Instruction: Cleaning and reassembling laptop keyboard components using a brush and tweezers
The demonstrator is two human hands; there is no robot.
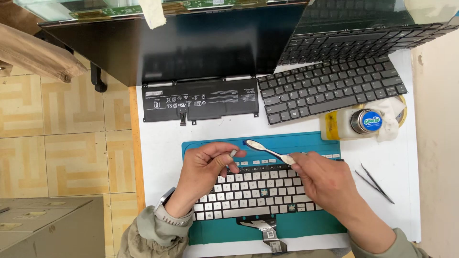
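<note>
— On the desk [158,157]?
— Teal mat [287,141], under a silver keyboard [253,188]. Black battery [201,100] and dark keyboard [330,88] behind.
— Hands?
— Right [327,184] closed round a toothbrush [267,149], bristles raised over the mat. Left [203,169] pinching a small grey keycap [234,153] above the silver keyboard.

White table [162,153] w/ a teal mat [311,141] at front centre. Behind mat: black battery pack [201,99] & dark keyboard [330,88]. Right of mat: tweezers [375,183]; right-rear, a bottle [351,124].
</note>
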